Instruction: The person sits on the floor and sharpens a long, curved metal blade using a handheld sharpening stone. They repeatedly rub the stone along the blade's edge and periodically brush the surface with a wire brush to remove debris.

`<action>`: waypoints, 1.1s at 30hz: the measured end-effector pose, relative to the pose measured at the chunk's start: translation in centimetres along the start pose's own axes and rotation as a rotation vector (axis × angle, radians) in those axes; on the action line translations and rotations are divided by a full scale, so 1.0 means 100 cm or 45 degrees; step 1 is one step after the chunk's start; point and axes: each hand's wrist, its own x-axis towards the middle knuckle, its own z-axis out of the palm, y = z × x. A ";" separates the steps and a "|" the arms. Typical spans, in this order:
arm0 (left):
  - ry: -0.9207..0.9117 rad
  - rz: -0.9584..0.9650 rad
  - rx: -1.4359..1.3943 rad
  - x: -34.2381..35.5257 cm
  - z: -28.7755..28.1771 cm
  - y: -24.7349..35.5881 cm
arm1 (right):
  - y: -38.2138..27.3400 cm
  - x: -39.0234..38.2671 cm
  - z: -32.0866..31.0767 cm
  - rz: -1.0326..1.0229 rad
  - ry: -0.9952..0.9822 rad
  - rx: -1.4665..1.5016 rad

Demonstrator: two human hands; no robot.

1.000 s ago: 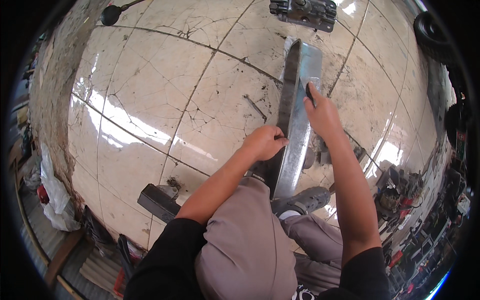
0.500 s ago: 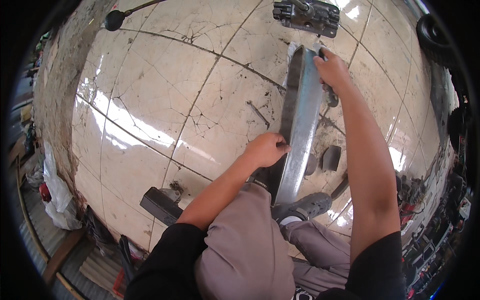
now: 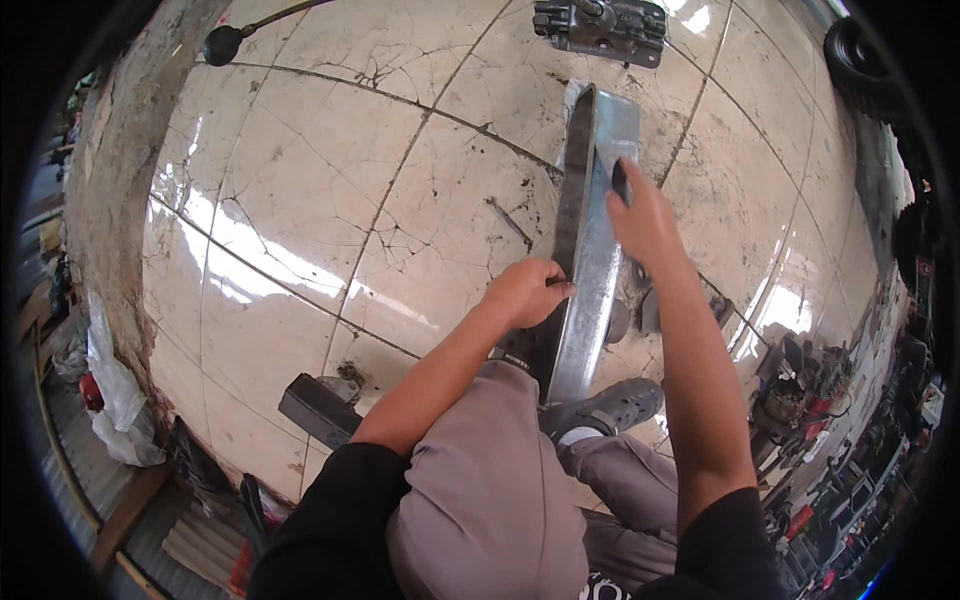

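A long grey metal channel [image 3: 596, 270], hollow on its left side, extends from between my feet toward the far side of the tiled floor. My left hand [image 3: 530, 292] is closed on its near left edge, fingertips curled over the rim. Farther along, my right hand [image 3: 640, 222] is over the channel's broad shiny face, fingers wrapped around a small dark tool with a pale, thin end. Blur and the hand itself hide most of that tool, so its kind is unclear.
A spanner [image 3: 510, 223] lies left of the channel. Beyond its far end sits a dark metal machine part [image 3: 600, 30]. A black box-shaped piece [image 3: 318, 408] is by my left leg. Cluttered tools and parts [image 3: 800, 400] line the right side; a black wheel [image 3: 862, 65] is far right.
My right hand has moved from the channel's far right edge nearer to me and leftward, onto its face, with the small dark tool. The left hand keeps its place on the edge.
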 end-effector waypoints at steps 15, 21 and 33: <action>-0.018 0.004 -0.066 0.005 0.004 -0.010 | 0.011 -0.045 -0.034 0.608 -0.081 1.049; -0.028 -0.081 -0.065 0.001 0.001 0.005 | -0.002 -0.117 -0.001 0.745 -0.179 1.020; 0.010 -0.104 0.021 -0.001 0.004 0.000 | 0.006 -0.097 0.030 0.535 -0.089 0.671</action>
